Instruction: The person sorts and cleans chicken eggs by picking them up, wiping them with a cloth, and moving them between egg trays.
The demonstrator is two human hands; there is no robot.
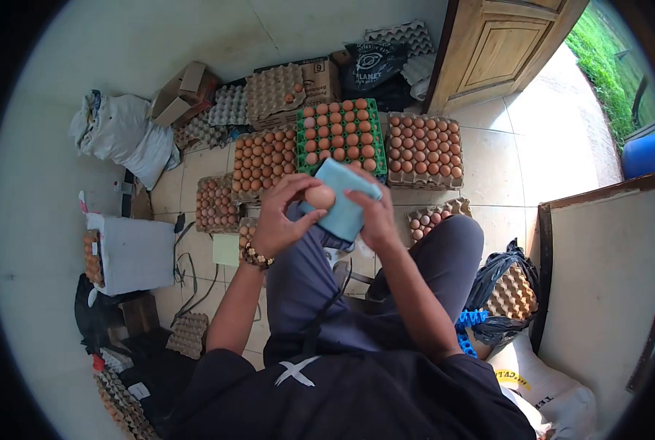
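A brown egg [319, 196] is pinched between the thumb and fingers of my left hand [289, 209], above my lap. My right hand [375, 214] grips a folded light blue cloth [341, 202], its thumb lying across the top. The cloth is right beside the egg and overlaps my left fingertips in this view. Just beyond both hands stands a green plastic egg tray [377, 121] filled with rows of brown eggs. Cardboard trays of eggs flank it, one at the left [264, 160] and one at the right [424, 147].
Smaller egg trays sit nearer, at the left [217, 205] and by my right knee [429, 218]. A white box [133, 253] stands on the left, with dark straps on the floor beside it. Empty cartons [275, 89] are stacked against the wall. A wooden door [500, 48] opens at the upper right.
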